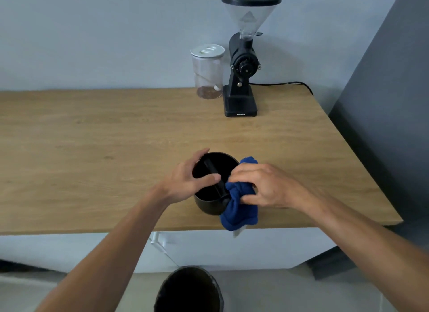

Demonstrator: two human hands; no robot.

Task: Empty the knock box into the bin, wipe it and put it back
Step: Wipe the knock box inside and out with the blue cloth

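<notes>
The black round knock box (209, 205) with its black bar across the top stands upright near the front edge of the wooden counter (92, 137). My left hand (185, 179) grips its left rim, thumb lying over the opening. My right hand (264, 186) holds a bunched blue cloth (240, 207) against the box's right rim and side; part of the cloth pokes up behind my fingers and part hangs over the counter edge. The black bin (189, 290) stands open on the floor below, directly in front of me.
A black coffee grinder (241, 79) with a clear hopper stands at the back of the counter, its cable (285, 84) trailing right. A clear jar (207, 72) with a white lid is beside it. A white cabinet (232, 249) sits under the counter; a dark wall (390, 102) is at right.
</notes>
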